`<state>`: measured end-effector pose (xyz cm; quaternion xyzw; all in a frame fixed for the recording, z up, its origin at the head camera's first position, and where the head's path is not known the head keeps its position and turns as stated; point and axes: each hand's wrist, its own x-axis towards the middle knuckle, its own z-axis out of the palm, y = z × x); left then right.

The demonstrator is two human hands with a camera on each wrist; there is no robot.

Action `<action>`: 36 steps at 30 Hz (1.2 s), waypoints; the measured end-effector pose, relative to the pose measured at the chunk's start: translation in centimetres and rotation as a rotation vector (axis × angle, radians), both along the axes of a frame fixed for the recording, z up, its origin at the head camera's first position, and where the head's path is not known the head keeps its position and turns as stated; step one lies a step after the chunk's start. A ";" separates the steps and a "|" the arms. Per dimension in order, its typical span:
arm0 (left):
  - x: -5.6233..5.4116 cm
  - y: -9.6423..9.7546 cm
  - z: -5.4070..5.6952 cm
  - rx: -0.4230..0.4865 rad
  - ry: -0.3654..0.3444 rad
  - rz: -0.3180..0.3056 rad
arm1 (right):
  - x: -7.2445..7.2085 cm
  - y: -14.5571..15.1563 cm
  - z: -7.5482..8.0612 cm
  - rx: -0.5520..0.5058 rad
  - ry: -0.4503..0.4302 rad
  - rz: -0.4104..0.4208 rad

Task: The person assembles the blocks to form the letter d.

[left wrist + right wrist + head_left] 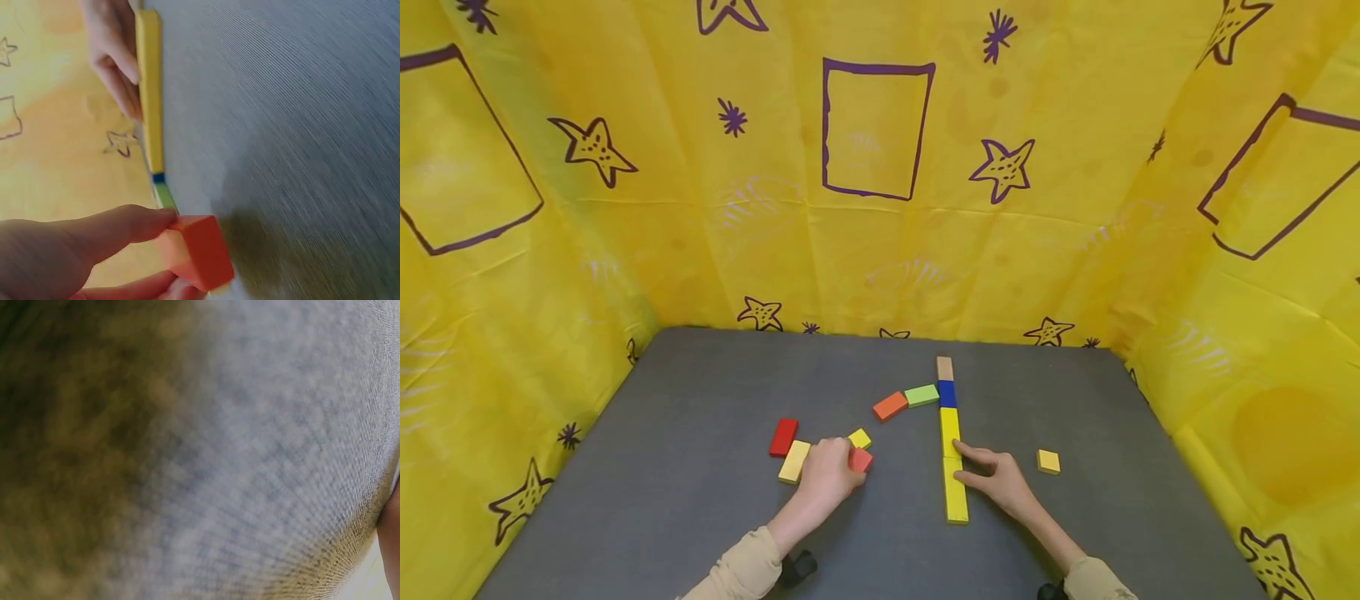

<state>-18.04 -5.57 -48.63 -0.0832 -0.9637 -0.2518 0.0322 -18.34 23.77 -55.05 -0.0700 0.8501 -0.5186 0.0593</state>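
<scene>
My left hand (pixel 829 468) pinches an orange-red block (pixel 203 253) between thumb and fingers, left of a row of blocks. A small yellow block (pixel 860 439) sits just beyond it. My right hand (pixel 1000 479) reaches in from the right, its thumb and index fingertip at the right edge of two long yellow blocks laid end to end, the far yellow block (pixel 950 429) and the near yellow block (pixel 956 496). Past them the row continues with a blue block (pixel 947 394) and a tan block (pixel 944 368). The right wrist view shows mostly blurred grey cloth.
A green block (pixel 921 396) meets the row near the blue one, with an orange block (pixel 891 406) angled at its left end. Beside my left hand lie a red block (pixel 783 437) and a cream block (pixel 794 462). A pale yellow block (pixel 1048 462) lies right of my right hand.
</scene>
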 end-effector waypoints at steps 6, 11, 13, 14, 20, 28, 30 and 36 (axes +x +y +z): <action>-0.6 2.3 0.0 0.077 0.061 -0.074 | 0.1 -0.1 0.2 -0.022 -0.006 -0.012; -1.5 3.7 -1.3 0.083 0.077 -0.073 | 0.2 -0.2 -0.1 -0.016 -0.011 -0.011; -1.7 3.9 -1.8 0.075 0.091 -0.064 | 0.2 -0.3 -0.2 -0.012 -0.010 -0.011; -1.8 3.9 -2.0 0.072 0.095 -0.059 | 0.2 -0.4 -0.3 -0.006 -0.007 -0.011; -2.2 3.5 -2.5 0.065 0.105 -0.016 | 0.1 -0.4 -0.2 -0.002 0.001 -0.031; -3.2 2.2 -2.8 0.002 0.178 0.087 | 0.1 -0.1 0.1 -0.025 -0.001 -0.014; -3.4 1.9 -2.8 -0.007 0.186 0.107 | 0.1 0.0 0.0 -0.025 -0.001 -0.014; -4.1 1.5 -2.9 0.008 0.201 0.151 | 0.1 0.0 0.0 -0.019 -0.002 -0.009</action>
